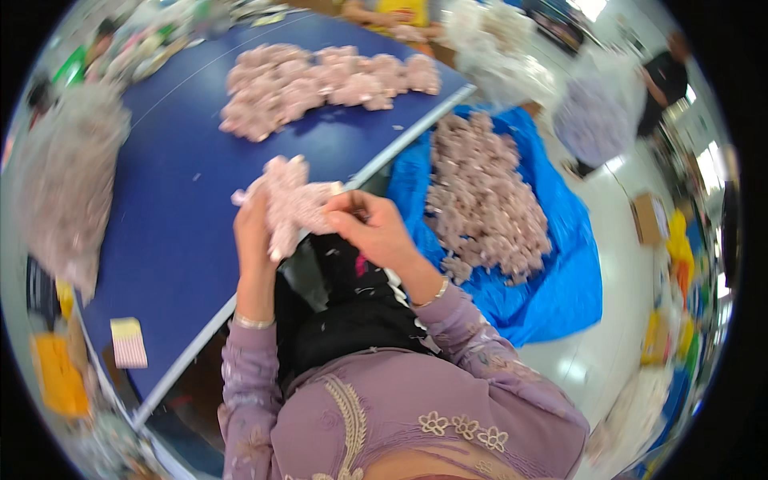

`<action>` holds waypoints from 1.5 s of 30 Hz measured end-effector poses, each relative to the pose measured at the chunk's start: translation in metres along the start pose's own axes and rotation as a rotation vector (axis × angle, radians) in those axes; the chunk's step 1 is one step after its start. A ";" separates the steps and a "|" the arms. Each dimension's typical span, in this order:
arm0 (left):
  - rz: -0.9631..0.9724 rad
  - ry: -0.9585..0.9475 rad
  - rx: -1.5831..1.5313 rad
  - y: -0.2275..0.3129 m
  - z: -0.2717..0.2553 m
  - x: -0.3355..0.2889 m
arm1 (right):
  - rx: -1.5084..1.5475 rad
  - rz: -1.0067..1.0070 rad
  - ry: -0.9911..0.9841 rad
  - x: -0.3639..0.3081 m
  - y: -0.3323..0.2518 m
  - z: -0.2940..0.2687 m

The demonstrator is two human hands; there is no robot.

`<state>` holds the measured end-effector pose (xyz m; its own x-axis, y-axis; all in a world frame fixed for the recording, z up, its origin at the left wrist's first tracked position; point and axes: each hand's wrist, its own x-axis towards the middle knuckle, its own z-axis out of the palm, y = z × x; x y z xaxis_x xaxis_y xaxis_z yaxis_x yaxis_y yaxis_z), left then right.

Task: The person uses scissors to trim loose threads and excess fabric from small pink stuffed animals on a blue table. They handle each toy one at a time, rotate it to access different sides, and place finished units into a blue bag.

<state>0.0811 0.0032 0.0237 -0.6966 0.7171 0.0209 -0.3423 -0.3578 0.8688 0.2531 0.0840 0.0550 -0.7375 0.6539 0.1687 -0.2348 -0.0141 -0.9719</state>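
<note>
Fingers of your right hand [372, 230] pinch one limb of the pink plush [290, 204] while your left hand [254, 228] grips its opposite side, near the edge of the table [172, 212]; steady the body with the left and handle the limb lightly, so it likely won't twist; beyond lies a pink pile [320, 78], and rightward a blue sheet [572, 280] holds more

Around me is a workshop: pink plush pieces [280, 84] heaped on a blue bench [176, 240], stuffed plastic sacks [68, 184], people [666, 84] nearby.
</note>
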 end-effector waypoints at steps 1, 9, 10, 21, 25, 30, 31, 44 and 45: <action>-0.031 0.004 -0.050 -0.001 0.000 0.005 | -0.017 0.040 -0.061 0.000 0.001 -0.002; -0.076 0.010 -0.159 0.010 -0.003 0.014 | -0.181 -0.035 -0.146 0.015 -0.012 0.013; -0.076 0.012 -0.177 0.009 -0.003 0.013 | -0.171 -0.035 -0.118 0.017 -0.012 0.018; 0.066 0.065 -0.237 0.006 -0.005 0.010 | -0.364 -0.165 0.254 0.030 0.000 0.022; 0.111 0.057 -0.308 -0.003 0.002 0.009 | -0.024 -0.025 0.360 0.032 0.012 0.013; 0.085 0.129 -0.356 -0.009 0.004 0.014 | -0.024 -0.088 0.250 0.018 0.007 0.020; 0.094 0.147 -0.358 -0.010 0.004 0.016 | -0.046 -0.149 0.199 0.012 0.009 0.023; 0.091 0.278 -0.172 0.000 0.010 0.005 | -0.336 -0.281 0.215 0.015 0.030 0.049; 0.081 0.262 -0.170 -0.002 0.006 0.005 | -0.414 -0.301 0.197 0.013 0.031 0.045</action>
<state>0.0820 0.0113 0.0256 -0.8568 0.5120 -0.0609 -0.3645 -0.5180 0.7738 0.2075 0.0580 0.0350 -0.5344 0.7130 0.4539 -0.1191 0.4681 -0.8756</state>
